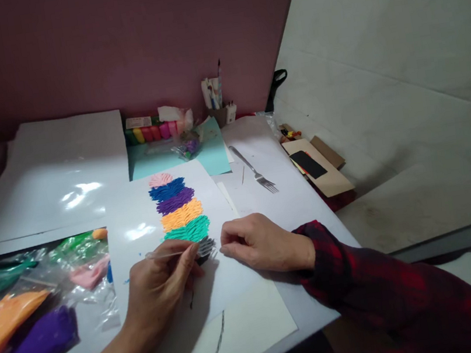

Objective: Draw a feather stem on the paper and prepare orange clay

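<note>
A white sheet lies before me with a column of textured clay patches: pink, blue, purple, orange, teal, and a grey one at the bottom. My left hand is closed on a thin clear stick, its tip at the grey patch. My right hand rests curled on the sheet just right of the grey patch, fingertips pinched together near its edge.
Bags of orange, purple, pink and green clay lie at the left. A fork lies on paper behind my right hand. Clay sticks and a brush cup stand by the wall. Cardboard pieces sit right.
</note>
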{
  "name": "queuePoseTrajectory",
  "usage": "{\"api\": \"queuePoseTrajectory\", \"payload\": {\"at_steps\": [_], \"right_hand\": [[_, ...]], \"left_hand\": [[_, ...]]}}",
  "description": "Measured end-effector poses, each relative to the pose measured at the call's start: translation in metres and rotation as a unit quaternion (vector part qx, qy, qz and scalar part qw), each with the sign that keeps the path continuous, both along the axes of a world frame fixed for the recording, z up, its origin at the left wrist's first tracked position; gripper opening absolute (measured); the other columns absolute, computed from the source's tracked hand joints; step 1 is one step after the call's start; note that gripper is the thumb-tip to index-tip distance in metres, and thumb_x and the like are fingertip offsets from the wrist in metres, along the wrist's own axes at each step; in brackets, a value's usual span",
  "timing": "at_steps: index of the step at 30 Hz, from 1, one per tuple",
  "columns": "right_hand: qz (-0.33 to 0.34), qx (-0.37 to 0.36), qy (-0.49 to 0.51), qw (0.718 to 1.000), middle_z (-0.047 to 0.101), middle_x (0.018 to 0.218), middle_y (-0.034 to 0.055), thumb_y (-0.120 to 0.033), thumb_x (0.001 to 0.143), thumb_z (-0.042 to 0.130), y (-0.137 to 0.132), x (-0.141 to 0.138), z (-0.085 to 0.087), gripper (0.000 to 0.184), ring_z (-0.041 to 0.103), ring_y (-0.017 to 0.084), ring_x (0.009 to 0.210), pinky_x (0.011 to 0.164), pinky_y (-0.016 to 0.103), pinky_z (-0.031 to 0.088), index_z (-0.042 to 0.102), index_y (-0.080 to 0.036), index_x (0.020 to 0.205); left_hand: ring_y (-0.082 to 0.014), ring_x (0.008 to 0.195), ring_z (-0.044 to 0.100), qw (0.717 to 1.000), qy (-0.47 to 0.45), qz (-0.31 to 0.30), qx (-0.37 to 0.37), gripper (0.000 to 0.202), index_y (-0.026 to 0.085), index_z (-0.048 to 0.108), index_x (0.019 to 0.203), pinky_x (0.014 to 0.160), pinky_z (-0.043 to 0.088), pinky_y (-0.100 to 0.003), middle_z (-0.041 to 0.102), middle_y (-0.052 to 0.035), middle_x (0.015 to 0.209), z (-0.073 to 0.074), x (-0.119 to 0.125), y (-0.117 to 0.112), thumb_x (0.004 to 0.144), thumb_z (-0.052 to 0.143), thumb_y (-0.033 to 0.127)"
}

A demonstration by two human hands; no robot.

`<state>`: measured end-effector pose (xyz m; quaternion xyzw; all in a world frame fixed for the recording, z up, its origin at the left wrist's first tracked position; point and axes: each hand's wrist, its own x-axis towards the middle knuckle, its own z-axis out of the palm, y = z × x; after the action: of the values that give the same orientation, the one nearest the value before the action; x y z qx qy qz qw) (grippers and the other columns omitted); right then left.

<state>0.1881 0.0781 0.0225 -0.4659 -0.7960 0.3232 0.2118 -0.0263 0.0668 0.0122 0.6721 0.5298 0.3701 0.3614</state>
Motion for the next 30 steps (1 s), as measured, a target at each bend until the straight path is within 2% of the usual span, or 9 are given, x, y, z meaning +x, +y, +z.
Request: {"api": "queuePoseTrajectory", "payload": {"at_steps": [5, 10, 15, 22, 30], "right_hand": [[0.000, -0.001, -0.002, 1.000, 0.061, 0.068, -0.0023, -0.018, 0.086, 0.062, 0.0001, 0.0000, -0.0001, 0.009, 0.051, 0.010, 0.062, 0.062, 0.023, 0.036, 0.062, -0.017, 0.077], [0.000, 0.001, 0.000, 1.000, 0.061, 0.068, -0.0022, -0.017, 0.086, 0.061, 0.0002, -0.0001, -0.0005, 0.010, 0.052, 0.010, 0.062, 0.062, 0.023, 0.036, 0.062, -0.017, 0.076], [0.002, 0.007, -0.001, 1.000, 0.061, 0.068, -0.0019, -0.018, 0.087, 0.060, 0.0000, -0.0003, -0.0008, 0.010, 0.051, 0.010, 0.061, 0.062, 0.023, 0.036, 0.061, -0.017, 0.077], [0.002, 0.009, -0.007, 1.000, 0.061, 0.069, -0.0019, -0.017, 0.087, 0.061, -0.0003, -0.0002, -0.0008, 0.010, 0.051, 0.010, 0.062, 0.062, 0.023, 0.036, 0.061, -0.017, 0.077], [0.003, 0.010, -0.012, 1.000, 0.061, 0.069, -0.0015, -0.018, 0.087, 0.060, -0.0009, 0.0003, -0.0006, 0.011, 0.049, 0.011, 0.062, 0.062, 0.024, 0.034, 0.061, -0.017, 0.077]], "left_hand": [[-0.0118, 0.055, 0.063, 1.000, 0.006, -0.007, -0.004, 0.030, 0.022, 0.069, 0.067, 0.047, 0.048, -0.022, 0.069, 0.0000, 0.067, -0.0008, -0.0005, 0.0004, 0.088, 0.061, 0.041], [-0.0097, 0.043, 0.056, 1.000, 0.014, -0.007, -0.007, 0.026, 0.022, 0.069, 0.074, 0.045, 0.047, -0.023, 0.067, 0.0031, 0.059, 0.0008, 0.0002, -0.0004, 0.089, 0.060, 0.040], [-0.0129, 0.051, 0.061, 0.998, 0.051, -0.004, 0.040, 0.025, 0.022, 0.067, 0.072, 0.048, 0.047, -0.024, 0.063, 0.0032, 0.055, 0.0007, -0.0008, 0.0016, 0.089, 0.059, 0.039], [-0.0139, 0.059, 0.063, 0.995, 0.073, -0.014, 0.073, 0.031, 0.022, 0.062, 0.061, 0.057, 0.049, -0.026, 0.070, -0.0001, 0.069, 0.0028, -0.0023, 0.0048, 0.089, 0.058, 0.037], [-0.0150, 0.061, 0.065, 0.995, 0.072, -0.018, 0.068, 0.034, 0.021, 0.061, 0.056, 0.054, 0.049, -0.025, 0.070, -0.0011, 0.070, 0.0060, -0.0038, 0.0055, 0.087, 0.060, 0.037]]}}
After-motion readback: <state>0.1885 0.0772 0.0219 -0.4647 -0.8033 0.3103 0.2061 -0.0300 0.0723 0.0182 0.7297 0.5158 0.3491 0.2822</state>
